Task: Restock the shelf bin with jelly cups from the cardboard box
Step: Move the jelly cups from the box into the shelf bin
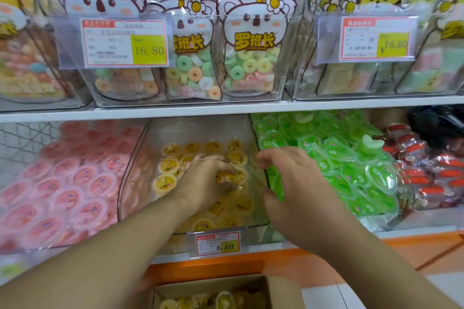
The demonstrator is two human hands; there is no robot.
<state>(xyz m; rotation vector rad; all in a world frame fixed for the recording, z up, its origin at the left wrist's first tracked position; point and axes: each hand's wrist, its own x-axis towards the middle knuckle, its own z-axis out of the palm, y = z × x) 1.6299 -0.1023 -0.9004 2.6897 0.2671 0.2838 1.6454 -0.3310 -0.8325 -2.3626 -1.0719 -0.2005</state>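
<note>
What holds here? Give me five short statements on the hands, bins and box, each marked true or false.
1. The left hand is inside the clear bin of yellow jelly cups. True.
2. The right hand grips a green jelly cup. False: it holds nothing, fingers relaxed.
3. The green jelly cups lie right of the yellow ones. True.
4. The cardboard box is empty. False: yellow cups lie in it.
5. The price tag on the yellow bin reads 16.80. False: it reads 6.60.
</note>
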